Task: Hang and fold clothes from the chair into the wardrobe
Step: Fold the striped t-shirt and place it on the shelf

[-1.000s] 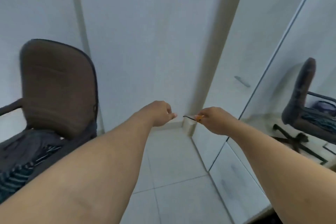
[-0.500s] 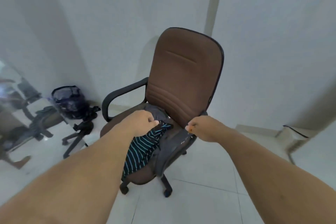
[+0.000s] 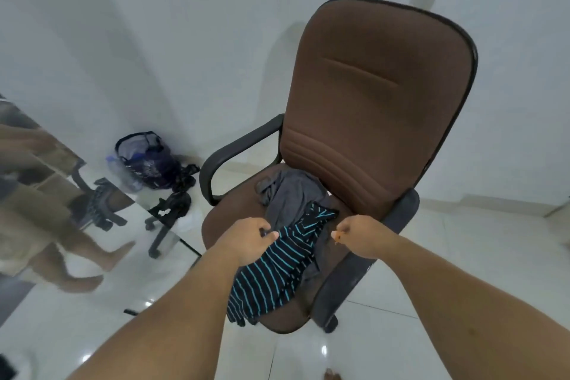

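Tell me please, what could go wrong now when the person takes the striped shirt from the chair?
1. The striped shirt lies partly on the grey garment, so lifting it may drag the grey one off the office chair onto the floor.
2. The right hand already pinches a small orange thing, so its grip on cloth may be weak.
3. The left hand hovers over only an edge; the shirt could slip.

**Both hands out over the chair seat**

The chair (image 3: 376, 108) stood straight ahead of me, backrest against the wall. On its seat lay two garments: the plain one (image 3: 290, 197) further back, the striped one (image 3: 274, 268) nearer me and spilling over the front edge. My left hand (image 3: 246, 241) was over the striped one's left side, my right hand (image 3: 357, 234) just right of it. A bag (image 3: 145, 160) sat on the floor left of the chair, by the wall, and a mirror (image 3: 46, 210) stood further left.
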